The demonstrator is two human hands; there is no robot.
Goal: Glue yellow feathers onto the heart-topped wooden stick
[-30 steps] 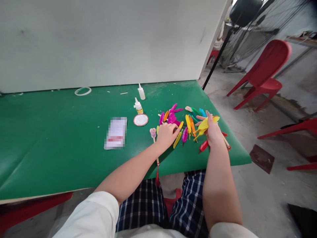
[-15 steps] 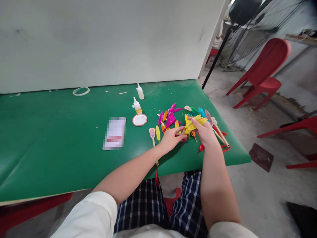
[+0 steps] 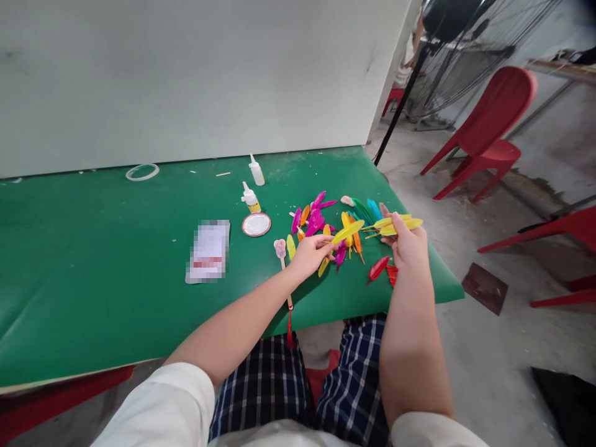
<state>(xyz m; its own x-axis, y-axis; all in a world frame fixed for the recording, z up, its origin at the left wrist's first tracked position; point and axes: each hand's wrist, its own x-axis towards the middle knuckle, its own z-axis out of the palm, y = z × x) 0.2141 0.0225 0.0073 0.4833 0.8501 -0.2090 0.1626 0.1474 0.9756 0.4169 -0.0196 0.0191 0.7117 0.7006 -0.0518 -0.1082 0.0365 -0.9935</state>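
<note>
White and ring-shaped, a band (image 3: 139,179) lies near the wall on the green table (image 3: 102,267). Next come a blurred packet (image 3: 208,251), two small bottles (image 3: 252,202) and a round disc (image 3: 256,225). A tasselled stick (image 3: 282,264) lies beside the left hand (image 3: 309,256), whose fingers pinch one yellow feather (image 3: 349,231) above scattered coloured feathers (image 3: 315,221). Past a red feather (image 3: 379,268), the right hand (image 3: 410,245) has its fingers closed around more yellow feathers (image 3: 412,225), raised above the table.

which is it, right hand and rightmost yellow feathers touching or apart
Touching: the head view shows the right hand gripping yellow feathers, which poke out both sides.
</note>
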